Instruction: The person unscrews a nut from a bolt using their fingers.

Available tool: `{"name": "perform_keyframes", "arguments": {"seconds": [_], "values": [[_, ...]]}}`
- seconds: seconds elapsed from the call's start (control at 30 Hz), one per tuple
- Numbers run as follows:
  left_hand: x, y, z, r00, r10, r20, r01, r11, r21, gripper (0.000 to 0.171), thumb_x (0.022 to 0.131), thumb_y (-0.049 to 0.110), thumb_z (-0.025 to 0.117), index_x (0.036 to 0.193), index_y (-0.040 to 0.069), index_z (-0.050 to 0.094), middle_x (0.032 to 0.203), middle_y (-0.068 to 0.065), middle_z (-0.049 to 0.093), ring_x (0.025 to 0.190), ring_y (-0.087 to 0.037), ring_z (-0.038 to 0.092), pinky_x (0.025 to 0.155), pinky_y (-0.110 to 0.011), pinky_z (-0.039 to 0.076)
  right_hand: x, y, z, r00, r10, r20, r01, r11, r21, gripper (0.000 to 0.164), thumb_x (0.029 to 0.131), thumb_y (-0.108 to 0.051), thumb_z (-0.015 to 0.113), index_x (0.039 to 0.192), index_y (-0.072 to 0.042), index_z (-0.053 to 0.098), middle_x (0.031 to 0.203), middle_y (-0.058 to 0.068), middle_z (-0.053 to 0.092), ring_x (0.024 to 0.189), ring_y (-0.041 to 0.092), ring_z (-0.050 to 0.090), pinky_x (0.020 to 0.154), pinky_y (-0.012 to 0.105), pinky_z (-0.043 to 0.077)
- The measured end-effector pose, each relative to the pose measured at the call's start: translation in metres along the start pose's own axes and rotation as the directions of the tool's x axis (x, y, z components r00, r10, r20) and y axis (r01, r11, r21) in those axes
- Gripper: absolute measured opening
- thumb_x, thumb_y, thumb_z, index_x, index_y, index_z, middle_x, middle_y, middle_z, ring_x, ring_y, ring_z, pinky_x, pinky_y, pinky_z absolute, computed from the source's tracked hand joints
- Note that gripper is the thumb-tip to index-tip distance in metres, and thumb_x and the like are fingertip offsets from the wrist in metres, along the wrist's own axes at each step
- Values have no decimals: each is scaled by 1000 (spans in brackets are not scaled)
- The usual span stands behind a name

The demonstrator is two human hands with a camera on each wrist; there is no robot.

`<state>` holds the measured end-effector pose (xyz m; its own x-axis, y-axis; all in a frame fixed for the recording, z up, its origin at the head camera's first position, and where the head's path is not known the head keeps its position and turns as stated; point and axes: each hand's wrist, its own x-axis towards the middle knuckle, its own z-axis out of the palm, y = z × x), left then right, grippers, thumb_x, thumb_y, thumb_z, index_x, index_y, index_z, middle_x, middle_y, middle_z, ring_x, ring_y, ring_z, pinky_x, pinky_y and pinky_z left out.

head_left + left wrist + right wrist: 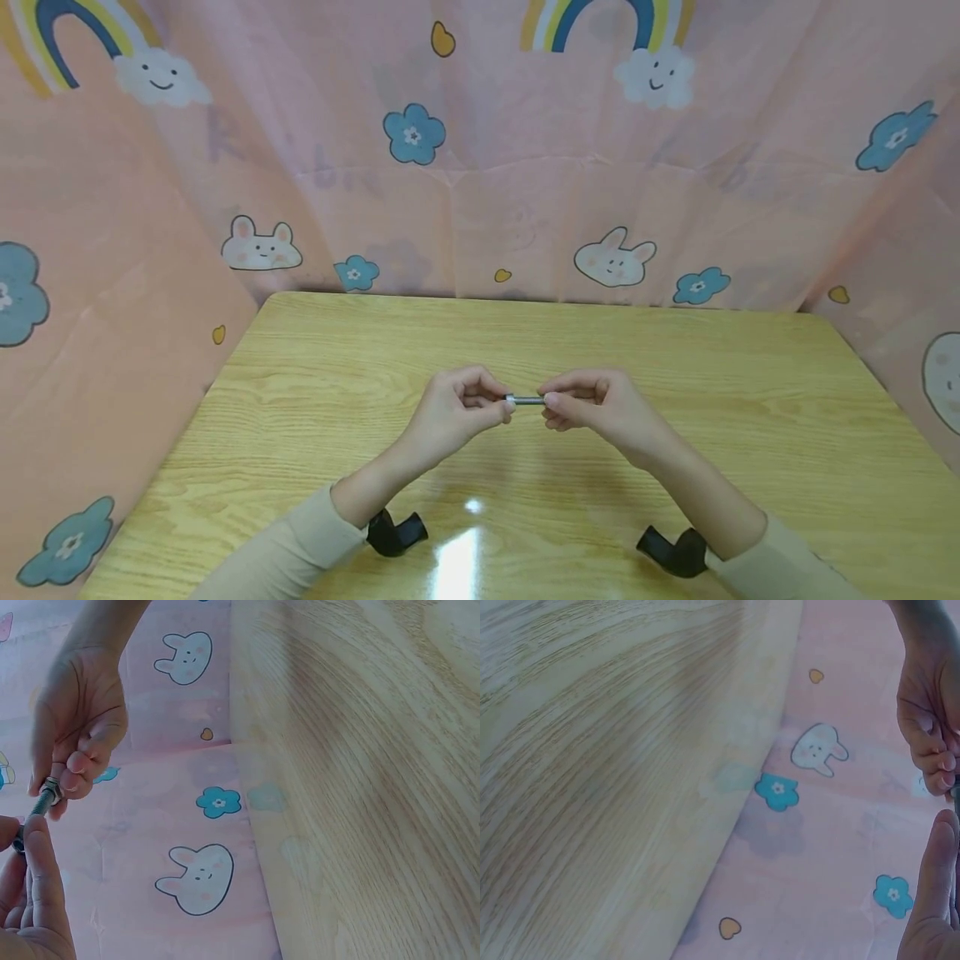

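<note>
A silver metal bolt lies level between the two hands above the table, its threaded shank bare in the middle. My left hand pinches the head end between thumb and fingers. At the other end, the thumb and fingers of my right hand pinch a nut, which shows around the thread in the left wrist view. In the right wrist view only a sliver of the bolt appears at the edge, partly hidden by fingers.
Below the hands is a wood-grain table with glare near its front. A pink printed cloth hangs along the back and sides. Black wrist-worn devices sit at both cuffs.
</note>
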<state>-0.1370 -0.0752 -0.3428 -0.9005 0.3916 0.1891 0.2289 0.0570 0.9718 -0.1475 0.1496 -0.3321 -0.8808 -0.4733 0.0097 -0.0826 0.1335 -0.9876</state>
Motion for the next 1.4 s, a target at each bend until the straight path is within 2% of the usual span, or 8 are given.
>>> {"name": "perform_keyframes", "arguments": {"seconds": [0.3,0.53,0.77,0.9,1.0,1.13,1.27,1.4], "values": [[-1,-1,0,1000,-9,3,9,1000,-6,9,86,3,64,93,-3,63,84,-18,67,78,-34,65,72,-30,54,-3,1,1,1000,-15,-9,15,1000,-7,39,85,-5,66,119,11,54,104,19,62,88,21,65,77,32,54],[-1,0,0,1000,-14,0,14,1000,-5,9,86,4,64,93,-2,63,86,-21,66,75,-24,66,73,-30,54,-2,-1,0,1000,20,6,-20,1000,0,31,90,-8,61,107,18,57,86,14,67,77,16,67,72,32,55],[0,-1,0,1000,-11,4,11,1000,-19,9,86,4,63,94,-2,63,84,-18,67,77,-30,65,72,-31,54,-2,1,0,1000,-5,-11,6,1000,12,39,81,-1,69,114,13,55,95,14,64,82,17,66,75,32,55],[1,-3,1,1000,-11,2,11,1000,-21,10,86,4,64,93,-2,63,84,-17,67,79,-35,65,72,-31,54,-1,0,0,1000,5,0,-5,1000,-8,35,87,-8,64,115,12,55,92,18,64,80,19,66,73,35,55],[2,-3,2,1000,-10,2,10,1000,-13,10,86,5,64,94,-2,64,85,-21,66,76,-28,66,72,-30,54,-1,0,1,1000,18,-10,-18,1000,-8,31,91,-9,60,108,15,56,89,20,65,77,17,67,72,34,55],[1,-2,2,1000,-8,8,8,1000,-10,10,86,5,64,94,-1,64,87,-24,65,76,-25,66,72,-30,54,-3,2,0,1000,-9,-28,8,1000,-16,28,85,-4,66,105,14,58,90,15,64,77,15,66,73,31,55],[1,-2,1,1000,-9,13,10,1000,-12,9,86,5,64,94,-2,64,85,-20,66,78,-33,65,72,-30,54,-5,3,-1,999,-43,-12,42,998,-36,35,83,-2,68,113,11,57,99,16,62,85,19,65,75,31,55],[1,-1,1,1000,-18,6,18,1000,-6,9,86,4,64,93,-1,64,84,-16,67,78,-31,65,72,-30,54,-4,0,-1,1000,-21,1,21,998,-53,37,89,-9,63,119,10,54,99,22,63,87,22,66,76,33,54]]}}
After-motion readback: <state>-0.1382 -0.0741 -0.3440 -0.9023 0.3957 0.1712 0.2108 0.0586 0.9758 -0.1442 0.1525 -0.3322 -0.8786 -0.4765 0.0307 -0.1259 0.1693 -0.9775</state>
